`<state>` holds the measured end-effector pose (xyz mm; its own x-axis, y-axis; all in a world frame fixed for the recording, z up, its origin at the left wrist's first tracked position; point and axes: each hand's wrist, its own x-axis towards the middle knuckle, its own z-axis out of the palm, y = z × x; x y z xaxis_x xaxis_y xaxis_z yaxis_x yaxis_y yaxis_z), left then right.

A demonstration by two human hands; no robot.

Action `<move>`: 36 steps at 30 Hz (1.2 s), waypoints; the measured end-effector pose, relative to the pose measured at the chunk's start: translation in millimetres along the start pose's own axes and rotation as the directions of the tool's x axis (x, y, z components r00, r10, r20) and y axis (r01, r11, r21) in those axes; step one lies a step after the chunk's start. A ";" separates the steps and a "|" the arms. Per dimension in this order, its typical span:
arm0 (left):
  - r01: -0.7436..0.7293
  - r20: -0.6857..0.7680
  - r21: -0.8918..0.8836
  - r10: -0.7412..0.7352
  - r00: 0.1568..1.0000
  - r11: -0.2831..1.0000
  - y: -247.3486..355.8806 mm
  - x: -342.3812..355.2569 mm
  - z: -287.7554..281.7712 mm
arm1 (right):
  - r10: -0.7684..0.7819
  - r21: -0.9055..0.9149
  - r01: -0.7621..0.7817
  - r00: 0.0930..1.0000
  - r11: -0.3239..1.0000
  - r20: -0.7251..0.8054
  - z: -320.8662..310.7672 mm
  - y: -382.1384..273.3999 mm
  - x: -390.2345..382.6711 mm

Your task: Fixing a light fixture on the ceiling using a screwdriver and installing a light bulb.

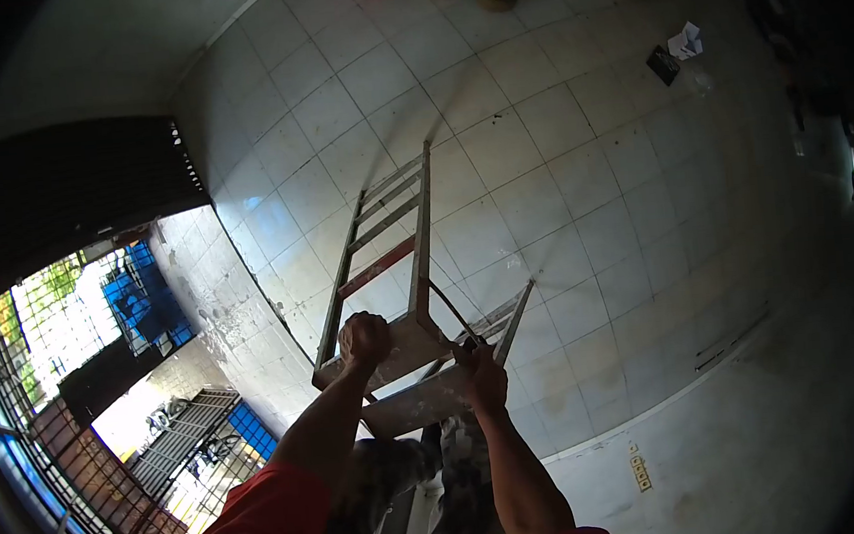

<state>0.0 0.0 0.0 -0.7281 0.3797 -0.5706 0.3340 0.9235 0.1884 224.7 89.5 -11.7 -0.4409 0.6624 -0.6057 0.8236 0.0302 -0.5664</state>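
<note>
While left hand (365, 339) is curled round the top edge and right hand (483, 375) clasps the side of one ladder (409, 352), upright on tiled floor (526, 124), uneven pressure could tip it.

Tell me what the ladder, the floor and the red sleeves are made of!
The ladder looks like dull metal, maybe aluminium: it is silvery grey and slim; one reddish rung may be painted. The floor seems to be pale, slightly glossy tiles, perhaps ceramic: thin lines split it into squares. The red sleeves look like matt cloth: they show no shine, but the fibre can't be told.
</note>
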 end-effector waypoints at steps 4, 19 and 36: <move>-0.019 -0.040 -0.004 0.018 0.999 1.000 0.6 10.2 15.5 | 0.012 0.037 -0.011 1.000 0.999 -0.026 -8.8 -6.0 11.3; -0.281 -0.120 0.282 0.324 0.938 0.917 -53.5 28.8 40.2 | -0.081 -0.042 0.077 0.991 0.996 -0.108 7.2 -7.4 10.4; -0.506 -0.099 0.553 0.655 0.749 0.662 -82.5 40.1 40.7 | -0.011 -0.205 0.007 1.000 0.979 -0.019 -10.4 -19.7 1.6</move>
<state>-32.4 -63.1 -70.9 -0.3854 0.8948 -0.2252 0.9207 0.3893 -0.0289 211.5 97.7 4.3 -0.4432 0.6763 -0.5884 0.8761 0.1878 -0.4441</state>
